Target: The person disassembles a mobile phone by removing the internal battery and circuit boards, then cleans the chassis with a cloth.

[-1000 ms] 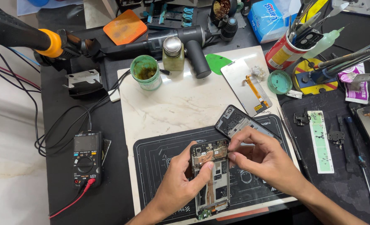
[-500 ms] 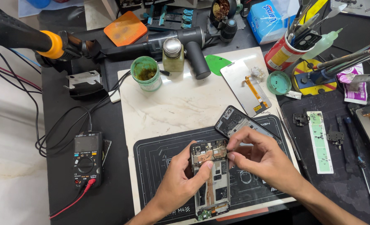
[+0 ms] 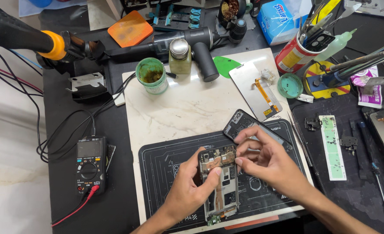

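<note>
The opened phone (image 3: 220,182) lay lengthwise on the dark repair mat (image 3: 166,173), its back cover off and the circuit board and copper-coloured parts exposed at its upper end. The left hand (image 3: 192,190) clasped the phone's left edge, thumb across the frame below the board, so its grip was closed on the phone body. The right hand (image 3: 265,162) sat just right of the phone's upper end, fingertips pinched narrowly together at the board's right edge; whether a small part or tool lay between them could not be told. Judged from this, the step in hand was fine work on the board, and it would be done well by keeping the left grip firm on the frame only, clear of the exposed components, while the right fingertips acted lightly and squarely to avoid bending connectors. The phone thus lay partly inside the left grip and touching the right fingertips. Just above and right of the phone rested a black rear cover (image 3: 244,123), partly under the right hand. Further up from the phone lay a detached screen panel (image 3: 254,86) with an orange flex cable, a green-stained cup (image 3: 151,76) and a dark hot-air tool (image 3: 187,43). Well left of the phone, on the black surface (image 3: 62,203), stood a multimeter (image 3: 89,164).
</note>
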